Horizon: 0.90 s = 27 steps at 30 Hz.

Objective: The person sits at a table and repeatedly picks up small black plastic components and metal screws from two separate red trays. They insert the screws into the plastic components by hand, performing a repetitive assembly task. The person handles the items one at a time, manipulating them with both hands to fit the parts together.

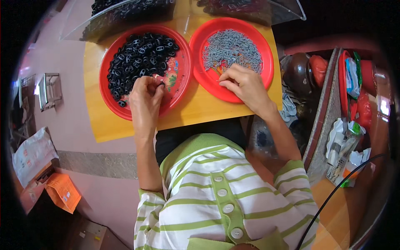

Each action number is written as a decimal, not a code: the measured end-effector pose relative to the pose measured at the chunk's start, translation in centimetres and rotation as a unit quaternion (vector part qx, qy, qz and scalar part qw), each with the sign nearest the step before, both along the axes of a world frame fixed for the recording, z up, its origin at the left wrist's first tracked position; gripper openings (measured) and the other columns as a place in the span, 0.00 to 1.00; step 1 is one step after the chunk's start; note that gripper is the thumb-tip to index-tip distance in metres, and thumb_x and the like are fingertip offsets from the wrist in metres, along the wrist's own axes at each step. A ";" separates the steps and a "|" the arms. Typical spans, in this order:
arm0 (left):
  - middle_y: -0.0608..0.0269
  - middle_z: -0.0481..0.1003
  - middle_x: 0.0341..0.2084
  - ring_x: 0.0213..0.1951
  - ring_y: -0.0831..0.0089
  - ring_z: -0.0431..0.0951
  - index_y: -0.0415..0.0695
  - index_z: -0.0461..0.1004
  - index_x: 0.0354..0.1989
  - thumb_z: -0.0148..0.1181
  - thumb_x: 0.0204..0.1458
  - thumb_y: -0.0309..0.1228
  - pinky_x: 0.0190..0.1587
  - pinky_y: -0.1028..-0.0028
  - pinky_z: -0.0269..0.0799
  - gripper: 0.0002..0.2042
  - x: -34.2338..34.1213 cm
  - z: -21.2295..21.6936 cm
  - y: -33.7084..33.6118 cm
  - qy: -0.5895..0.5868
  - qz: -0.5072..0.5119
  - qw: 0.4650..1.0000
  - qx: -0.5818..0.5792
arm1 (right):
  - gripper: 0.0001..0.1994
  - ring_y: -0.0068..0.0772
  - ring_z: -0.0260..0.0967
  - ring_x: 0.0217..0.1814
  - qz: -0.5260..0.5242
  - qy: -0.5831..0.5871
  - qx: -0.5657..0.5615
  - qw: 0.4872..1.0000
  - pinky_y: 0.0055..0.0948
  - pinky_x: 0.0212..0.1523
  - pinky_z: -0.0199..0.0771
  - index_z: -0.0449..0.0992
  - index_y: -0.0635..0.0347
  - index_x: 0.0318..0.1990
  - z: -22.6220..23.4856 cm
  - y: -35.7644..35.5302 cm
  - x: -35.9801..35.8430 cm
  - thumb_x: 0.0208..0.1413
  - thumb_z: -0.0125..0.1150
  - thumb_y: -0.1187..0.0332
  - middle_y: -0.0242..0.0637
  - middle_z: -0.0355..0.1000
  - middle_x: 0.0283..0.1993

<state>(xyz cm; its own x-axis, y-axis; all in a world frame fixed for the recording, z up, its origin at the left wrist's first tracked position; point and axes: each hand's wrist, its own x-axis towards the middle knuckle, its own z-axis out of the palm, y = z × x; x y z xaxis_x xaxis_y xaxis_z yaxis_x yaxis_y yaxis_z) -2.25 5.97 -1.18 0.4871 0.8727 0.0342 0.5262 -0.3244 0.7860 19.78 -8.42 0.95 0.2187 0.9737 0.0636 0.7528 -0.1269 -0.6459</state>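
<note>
In front of me a red plate [186,62] holds a heap of small black oval plastic parts [139,56] with holes in them. My left hand [146,93] is over this plate's near edge, thumb and fingers pinched on one black plastic part [161,84]. To its right, a second red plate [266,56] carries a pile of small grey metal screws [233,48]. Over that plate's near side is my right hand [246,85], its thumb and forefinger closed together. Whatever sits between those fingertips is too small to make out.
Both plates stand on a yellow tabletop [208,114]. Behind them, clear bins [129,18] hold more black parts. At the right are a brown jar [300,71] and a shelf with bags and packages. A black cable [333,191] crosses the lower right. An orange box [62,192] lies lower left.
</note>
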 end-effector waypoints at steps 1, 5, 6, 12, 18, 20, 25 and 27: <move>0.60 0.73 0.25 0.26 0.76 0.74 0.36 0.72 0.31 0.61 0.45 0.22 0.30 0.77 0.68 0.06 0.0 -0.1 -0.1 -0.007 0.010 1.000 -0.005 | 0.05 0.41 0.69 0.32 0.004 -0.007 -0.001 1.000 0.34 0.33 0.68 0.74 0.62 0.30 -0.2 0.2 -0.1 0.49 0.60 0.70 0.40 0.69 0.29; 0.60 0.73 0.25 0.24 0.79 0.73 0.36 0.71 0.29 0.63 0.44 0.22 0.29 0.77 0.68 0.06 -0.2 0.9 -0.6 -0.045 -0.006 0.998 0.048 | 0.07 0.43 0.68 0.32 0.023 -0.058 0.010 0.998 0.35 0.33 0.67 0.72 0.64 0.30 -0.5 0.7 -0.1 0.49 0.60 0.69 0.41 0.68 0.30; 0.59 0.74 0.25 0.27 0.78 0.75 0.36 0.70 0.30 0.61 0.46 0.22 0.31 0.79 0.70 0.06 -0.4 1.5 -0.9 -0.050 -0.018 0.998 0.043 | 0.07 0.43 0.68 0.32 0.028 -0.079 0.010 0.996 0.36 0.33 0.67 0.71 0.64 0.30 -0.4 0.8 -0.2 0.49 0.59 0.69 0.41 0.68 0.30; 0.56 0.75 0.29 0.31 0.71 0.78 0.34 0.67 0.39 0.56 0.51 0.18 0.34 0.77 0.76 0.08 -1.4 2.2 -3.6 -0.371 0.004 0.860 -0.351 | 0.05 0.41 0.67 0.29 0.037 -0.087 0.041 0.995 0.33 0.31 0.67 0.68 0.65 0.30 -0.7 0.9 -0.6 0.49 0.56 0.74 0.41 0.66 0.28; 0.54 0.76 0.31 0.31 0.72 0.78 0.35 0.70 0.38 0.56 0.51 0.20 0.36 0.77 0.75 0.07 -1.9 2.6 -5.6 -0.440 0.029 0.790 -0.425 | 0.04 0.14 0.65 0.28 -0.071 0.125 0.050 0.988 0.16 0.28 0.65 0.73 0.64 0.36 1.7 0.2 -2.0 0.52 0.56 0.77 0.30 0.70 0.31; 0.55 0.76 0.31 0.31 0.74 0.77 0.35 0.71 0.38 0.56 0.51 0.20 0.36 0.78 0.73 0.07 -1.9 2.5 -5.9 -0.451 0.028 0.777 -0.438 | 0.06 0.14 0.65 0.28 -0.060 0.106 0.075 0.990 0.15 0.29 0.66 0.74 0.63 0.38 2.1 0.2 -2.3 0.52 0.56 0.78 0.29 0.70 0.31; 0.57 0.75 0.32 0.30 0.77 0.75 0.35 0.70 0.39 0.56 0.51 0.21 0.35 0.79 0.71 0.08 -2.0 1.9 -6.3 -0.461 0.008 0.756 -0.465 | 0.07 0.18 0.69 0.29 -0.067 0.244 0.060 0.966 0.18 0.29 0.70 0.74 0.63 0.40 2.2 -0.2 -4.4 0.53 0.57 0.76 0.32 0.72 0.32; 0.57 0.75 0.32 0.30 0.77 0.74 0.36 0.70 0.39 0.56 0.51 0.21 0.34 0.79 0.71 0.08 -1.9 1.7 -6.3 -0.464 0.000 0.743 -0.483 | 0.06 0.16 0.68 0.29 -0.093 0.374 0.057 0.921 0.16 0.29 0.70 0.74 0.64 0.39 1.4 -0.3 -5.9 0.54 0.57 0.75 0.30 0.72 0.34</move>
